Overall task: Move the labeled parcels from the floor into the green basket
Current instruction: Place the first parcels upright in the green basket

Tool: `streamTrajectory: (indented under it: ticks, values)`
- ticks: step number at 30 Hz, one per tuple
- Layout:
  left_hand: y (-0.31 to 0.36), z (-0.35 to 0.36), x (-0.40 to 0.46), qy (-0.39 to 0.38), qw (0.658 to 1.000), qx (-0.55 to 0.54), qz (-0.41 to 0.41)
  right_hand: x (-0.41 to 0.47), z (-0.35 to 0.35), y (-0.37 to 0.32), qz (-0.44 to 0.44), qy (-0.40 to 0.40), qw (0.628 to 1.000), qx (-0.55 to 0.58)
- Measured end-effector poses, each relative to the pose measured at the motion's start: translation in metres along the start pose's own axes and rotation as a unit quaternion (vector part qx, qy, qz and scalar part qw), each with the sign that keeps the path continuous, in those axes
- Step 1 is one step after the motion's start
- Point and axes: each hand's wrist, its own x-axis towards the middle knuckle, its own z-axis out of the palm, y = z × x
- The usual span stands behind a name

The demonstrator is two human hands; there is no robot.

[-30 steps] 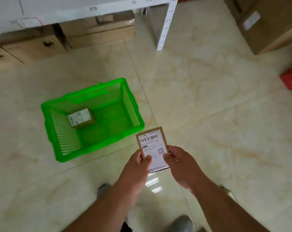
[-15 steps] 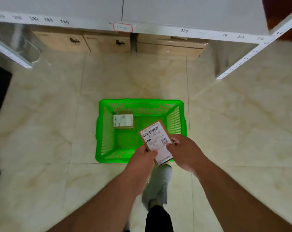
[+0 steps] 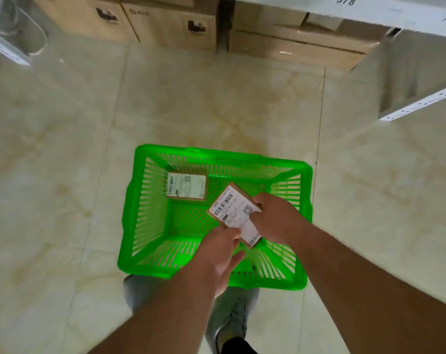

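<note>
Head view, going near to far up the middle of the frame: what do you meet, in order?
Shoe → green basket's near rim → held parcel → parcel lying in the basket → bare floor tile → cardboard boxes.

The basket stands on the floor directly in front of the person's shoe, and one parcel lies inside it at the far left corner. A second parcel is held above the basket's right half, with the left hand at its near edge and the right hand at its right edge. Beyond the basket, cartons sit on the floor under a shelf.
</note>
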Motion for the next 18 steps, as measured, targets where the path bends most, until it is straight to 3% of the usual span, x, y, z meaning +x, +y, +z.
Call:
streamTrajectory:
  ticks: [11, 18]
  values:
    - [-0.015, -0.019, 0.169, -0.025, 0.988, -0.152, -0.031, 0.148, 0.051, 0.000, -0.025, -0.032, 0.983, -0.177]
    - [-0.016, -0.031, 0.198, -0.034, 0.983, -0.178, -0.013, 0.179, 0.075, 0.006, -0.038, -0.009, 0.987, -0.155]
